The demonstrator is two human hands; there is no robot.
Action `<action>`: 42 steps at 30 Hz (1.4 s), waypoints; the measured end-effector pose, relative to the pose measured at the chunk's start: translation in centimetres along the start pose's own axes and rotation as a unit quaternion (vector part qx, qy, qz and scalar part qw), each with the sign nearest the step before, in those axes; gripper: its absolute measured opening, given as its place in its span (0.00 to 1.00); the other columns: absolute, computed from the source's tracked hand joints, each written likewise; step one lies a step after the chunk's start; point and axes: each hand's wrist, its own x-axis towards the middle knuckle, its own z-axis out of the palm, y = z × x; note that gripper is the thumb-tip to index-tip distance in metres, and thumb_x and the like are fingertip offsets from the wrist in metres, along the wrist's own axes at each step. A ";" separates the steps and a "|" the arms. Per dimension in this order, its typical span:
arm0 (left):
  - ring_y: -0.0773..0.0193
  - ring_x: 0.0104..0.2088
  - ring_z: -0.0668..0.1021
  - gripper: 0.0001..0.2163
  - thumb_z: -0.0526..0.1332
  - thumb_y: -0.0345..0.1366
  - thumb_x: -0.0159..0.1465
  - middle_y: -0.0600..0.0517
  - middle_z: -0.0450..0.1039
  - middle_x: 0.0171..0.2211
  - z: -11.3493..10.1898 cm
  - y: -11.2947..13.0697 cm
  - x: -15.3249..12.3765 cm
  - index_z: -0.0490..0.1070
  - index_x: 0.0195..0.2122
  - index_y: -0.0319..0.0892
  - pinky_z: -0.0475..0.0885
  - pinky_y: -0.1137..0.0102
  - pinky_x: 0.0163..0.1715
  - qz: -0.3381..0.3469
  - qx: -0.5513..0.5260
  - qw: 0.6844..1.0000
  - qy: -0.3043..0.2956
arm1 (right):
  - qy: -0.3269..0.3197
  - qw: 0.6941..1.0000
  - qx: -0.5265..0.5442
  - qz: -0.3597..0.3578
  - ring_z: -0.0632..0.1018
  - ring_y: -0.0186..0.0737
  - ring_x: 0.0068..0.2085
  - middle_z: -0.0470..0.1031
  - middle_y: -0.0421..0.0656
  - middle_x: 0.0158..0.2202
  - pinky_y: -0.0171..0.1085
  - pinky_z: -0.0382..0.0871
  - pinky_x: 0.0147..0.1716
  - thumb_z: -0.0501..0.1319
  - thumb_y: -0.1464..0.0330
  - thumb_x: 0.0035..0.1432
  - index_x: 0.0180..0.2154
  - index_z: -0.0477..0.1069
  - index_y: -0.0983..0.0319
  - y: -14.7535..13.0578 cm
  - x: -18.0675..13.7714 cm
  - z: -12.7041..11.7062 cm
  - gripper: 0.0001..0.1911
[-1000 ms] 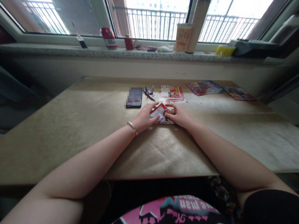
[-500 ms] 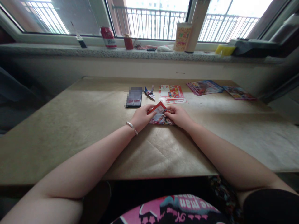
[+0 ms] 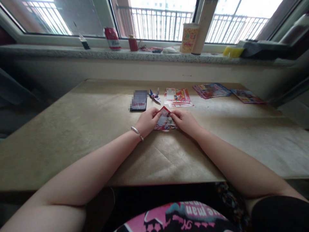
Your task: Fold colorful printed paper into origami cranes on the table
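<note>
While a dark phone (image 3: 139, 100) lay just beyond, the left hand (image 3: 146, 122) pinched the left side of a printed paper (image 3: 165, 120) near some red leaflets (image 3: 178, 96) on the table (image 3: 74, 129), and the right hand (image 3: 185, 121) pinched the paper's right side.

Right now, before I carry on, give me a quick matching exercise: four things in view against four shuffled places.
1. dark phone
2. red-and-white can
3. silver bracelet
4. patterned paper

A. held between the left hand and right hand
B. on the left hand's wrist
C. flat on the table, beside a small folded paper figure
D. standing on the windowsill

Pairs: 1-C, 2-D, 3-B, 4-A
</note>
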 end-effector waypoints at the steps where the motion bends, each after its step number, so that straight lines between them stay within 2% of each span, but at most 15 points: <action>1: 0.63 0.31 0.75 0.12 0.54 0.44 0.65 0.51 0.76 0.30 0.0 0.0 0.0 0.70 0.35 0.41 0.68 0.71 0.30 -0.003 0.005 1.000 0.005 | 0.001 1.000 0.001 -0.004 0.77 0.39 0.34 0.80 0.42 0.33 0.36 0.66 0.34 0.56 0.64 0.61 0.40 0.77 0.59 -0.1 -0.1 0.0 0.12; 4: 0.64 0.28 0.73 0.13 0.53 0.45 0.65 0.52 0.74 0.27 0.0 -0.1 0.0 0.69 0.34 0.41 0.65 0.72 0.27 -0.002 0.037 0.999 0.020 | -0.002 1.000 0.003 -0.013 0.77 0.39 0.35 0.80 0.42 0.37 0.35 0.66 0.36 0.59 0.64 0.59 0.44 0.76 0.59 -0.2 -0.2 0.0 0.13; 7: 0.64 0.27 0.73 0.14 0.52 0.46 0.66 0.52 0.74 0.28 -0.2 -0.1 0.0 0.69 0.33 0.41 0.64 0.72 0.26 0.001 0.059 0.998 0.025 | -0.009 1.000 -0.008 -0.006 0.76 0.38 0.33 0.80 0.42 0.35 0.35 0.65 0.34 0.60 0.64 0.58 0.41 0.76 0.59 -0.2 -0.2 0.1 0.11; 12: 0.60 0.34 0.78 0.13 0.55 0.45 0.65 0.50 0.78 0.35 -0.2 -0.2 0.0 0.71 0.41 0.42 0.70 0.70 0.32 0.015 0.009 1.000 -0.002 | 0.005 1.000 -0.009 0.023 0.74 0.37 0.31 0.78 0.41 0.29 0.34 0.62 0.31 0.60 0.63 0.58 0.31 0.75 0.61 0.5 0.2 0.2 0.09; 16: 0.59 0.39 0.79 0.13 0.59 0.40 0.61 0.51 0.78 0.40 0.0 -0.3 0.0 0.71 0.46 0.43 0.72 0.69 0.36 0.014 0.004 0.999 -0.030 | 0.004 0.999 -0.018 0.040 0.73 0.36 0.29 0.76 0.41 0.27 0.34 0.61 0.29 0.59 0.61 0.59 0.29 0.74 0.61 0.9 0.4 0.2 0.11; 19: 0.59 0.39 0.79 0.12 0.59 0.38 0.62 0.51 0.78 0.40 0.0 -0.3 0.1 0.71 0.46 0.44 0.72 0.69 0.36 0.003 0.023 0.999 -0.031 | -0.004 0.999 -0.025 0.036 0.73 0.36 0.29 0.76 0.41 0.27 0.34 0.61 0.29 0.58 0.61 0.60 0.29 0.74 0.61 0.8 0.4 0.1 0.12; 28: 0.57 0.33 0.77 0.13 0.54 0.45 0.66 0.49 0.77 0.34 -0.5 0.7 -0.4 0.72 0.41 0.44 0.68 0.68 0.30 -0.022 0.141 0.990 -0.017 | -0.023 1.000 -0.018 0.012 0.74 0.38 0.31 0.77 0.42 0.28 0.34 0.62 0.31 0.56 0.63 0.62 0.31 0.75 0.60 0.3 0.3 0.0 0.13; 30: 0.58 0.33 0.78 0.13 0.53 0.45 0.66 0.49 0.78 0.35 -0.5 0.8 -0.4 0.71 0.42 0.44 0.68 0.68 0.31 -0.020 0.121 0.992 -0.014 | -0.033 0.999 -0.024 0.000 0.73 0.37 0.30 0.76 0.41 0.27 0.34 0.61 0.30 0.56 0.63 0.62 0.31 0.75 0.60 0.2 0.2 0.0 0.12; 34: 0.60 0.38 0.79 0.12 0.54 0.42 0.66 0.50 0.78 0.39 -0.2 0.4 -0.3 0.70 0.46 0.43 0.71 0.69 0.36 0.017 0.006 1.000 0.000 | -0.051 0.998 -0.033 -0.025 0.73 0.37 0.30 0.76 0.40 0.28 0.34 0.61 0.31 0.55 0.63 0.63 0.33 0.75 0.59 0.0 0.0 0.0 0.12; 38: 0.60 0.39 0.79 0.12 0.55 0.42 0.65 0.50 0.78 0.38 -0.1 0.1 -0.2 0.72 0.41 0.42 0.72 0.69 0.39 0.038 -0.027 0.999 0.022 | -0.051 0.996 -0.054 -0.040 0.72 0.36 0.30 0.75 0.40 0.28 0.33 0.59 0.30 0.54 0.63 0.63 0.32 0.73 0.59 -0.2 -0.2 -0.1 0.13; 42: 0.61 0.36 0.78 0.12 0.54 0.43 0.65 0.51 0.78 0.35 0.1 0.1 -0.2 0.72 0.38 0.41 0.71 0.70 0.36 0.041 -0.053 0.997 0.029 | -0.046 0.996 -0.065 -0.049 0.71 0.36 0.29 0.75 0.41 0.28 0.33 0.58 0.29 0.53 0.64 0.63 0.32 0.73 0.60 -0.3 -0.2 -0.1 0.13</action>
